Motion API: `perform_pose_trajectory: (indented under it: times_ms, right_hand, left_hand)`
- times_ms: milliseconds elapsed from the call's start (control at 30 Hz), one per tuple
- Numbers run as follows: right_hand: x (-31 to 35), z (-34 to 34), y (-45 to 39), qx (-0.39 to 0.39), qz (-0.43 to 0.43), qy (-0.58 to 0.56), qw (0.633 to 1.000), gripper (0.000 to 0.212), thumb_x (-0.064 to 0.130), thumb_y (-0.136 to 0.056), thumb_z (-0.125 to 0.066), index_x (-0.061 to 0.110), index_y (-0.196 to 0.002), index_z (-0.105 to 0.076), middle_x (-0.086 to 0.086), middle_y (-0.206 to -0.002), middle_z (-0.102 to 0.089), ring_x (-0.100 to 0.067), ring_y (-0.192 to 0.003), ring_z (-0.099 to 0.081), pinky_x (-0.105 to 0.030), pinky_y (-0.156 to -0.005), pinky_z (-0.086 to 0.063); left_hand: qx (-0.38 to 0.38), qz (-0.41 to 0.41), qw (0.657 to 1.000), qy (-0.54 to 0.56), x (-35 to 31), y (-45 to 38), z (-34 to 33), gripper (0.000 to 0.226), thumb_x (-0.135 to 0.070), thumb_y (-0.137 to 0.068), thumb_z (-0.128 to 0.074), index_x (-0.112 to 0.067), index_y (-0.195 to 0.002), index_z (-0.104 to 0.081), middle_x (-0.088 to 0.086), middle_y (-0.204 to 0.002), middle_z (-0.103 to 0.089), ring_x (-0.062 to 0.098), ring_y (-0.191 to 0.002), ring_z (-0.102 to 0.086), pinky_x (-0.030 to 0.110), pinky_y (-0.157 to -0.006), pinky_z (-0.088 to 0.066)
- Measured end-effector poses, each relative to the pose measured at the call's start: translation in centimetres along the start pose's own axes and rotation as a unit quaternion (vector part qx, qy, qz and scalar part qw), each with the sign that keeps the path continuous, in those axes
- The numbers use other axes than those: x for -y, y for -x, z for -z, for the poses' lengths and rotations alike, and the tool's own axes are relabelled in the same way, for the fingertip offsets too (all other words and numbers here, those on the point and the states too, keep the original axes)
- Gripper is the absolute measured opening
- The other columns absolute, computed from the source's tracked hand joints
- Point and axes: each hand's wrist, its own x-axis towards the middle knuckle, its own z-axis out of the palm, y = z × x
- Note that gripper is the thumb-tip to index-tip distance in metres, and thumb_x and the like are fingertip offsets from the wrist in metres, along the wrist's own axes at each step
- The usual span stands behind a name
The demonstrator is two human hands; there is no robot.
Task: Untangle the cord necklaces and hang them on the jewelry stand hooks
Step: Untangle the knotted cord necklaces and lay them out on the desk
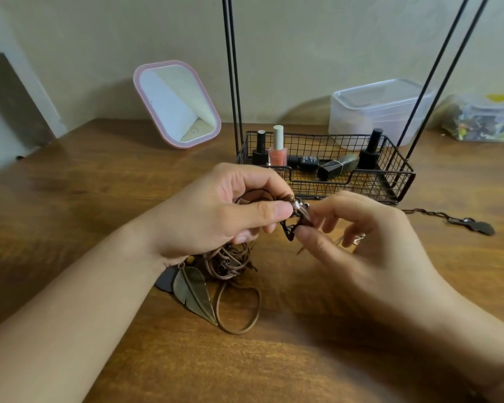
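Wire basket (396,181) holds nail polish bottles (278,146) at far right; left hand (216,210) and right hand (370,237) both pinch the tangled cords (293,225), open tabletop (70,199) left

Tangled brown cord necklaces (233,261) with a leaf pendant (194,292), before the wire stand (326,167).

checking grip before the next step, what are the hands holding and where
Both hold the tangled cord necklaces: left hand pinches the cords by a small bead; right hand fingers pinch the knot beside it.
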Motion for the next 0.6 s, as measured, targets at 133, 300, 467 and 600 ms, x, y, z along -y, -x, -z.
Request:
perform_pose_trajectory:
  times_ms: [133, 300, 467, 600]
  right_hand:
    - [0.0, 0.8, 0.1, 0.013, -0.003, -0.027, 1.000, 0.013, 0.038, -0.091, -0.061, 0.033, -0.085, -0.072, 0.014, -0.081, -0.068, -0.009, -0.078, -0.062, -0.019, -0.062, -0.044]
    - [-0.1, 1.7, -0.4, 0.050, -0.045, -0.132, 0.989, 0.034, 0.053, -0.092, -0.054, 0.026, -0.079, -0.071, -0.005, -0.073, -0.067, -0.027, -0.064, -0.058, -0.034, -0.056, -0.048]
    - [-0.6, 1.9, -0.9, 0.064, -0.046, -0.170, 0.982, 0.031, 0.041, -0.096, -0.049, 0.024, -0.075, -0.064, 0.002, -0.069, -0.063, -0.007, -0.063, -0.056, -0.016, -0.060, -0.044]
    - [-0.8, 2.0, -0.8, 0.090, -0.058, -0.211, 0.972, 0.029, 0.042, -0.097, -0.047, 0.026, -0.081, -0.064, 0.001, -0.062, -0.055, -0.019, -0.057, -0.052, -0.027, -0.055, -0.044]
  left_hand:
    - [-0.008, 0.011, 1.000, -0.011, 0.1, -0.1, 0.3, 0.013, -0.018, -0.086, -0.064, -0.007, -0.091, -0.069, 0.005, -0.068, -0.057, 0.005, -0.048, -0.042, 0.015, -0.046, -0.036]
    - [0.007, 0.020, 1.000, -0.022, 0.2, 0.0, 0.6, 0.013, -0.019, -0.087, -0.064, -0.007, -0.091, -0.070, 0.002, -0.066, -0.056, 0.003, -0.050, -0.044, 0.014, -0.047, -0.036]
    - [0.013, 0.023, 0.998, -0.062, -0.2, 0.1, 0.4, 0.019, -0.015, -0.091, -0.063, -0.014, -0.109, -0.064, 0.000, -0.072, -0.060, 0.006, -0.052, -0.045, 0.018, -0.051, -0.040]
    - [-0.034, -0.011, 0.989, -0.146, -0.2, 0.0, 0.0, 0.020, -0.010, -0.087, -0.071, -0.017, -0.099, -0.055, -0.016, -0.075, -0.062, 0.006, -0.057, -0.047, 0.016, -0.060, -0.041]
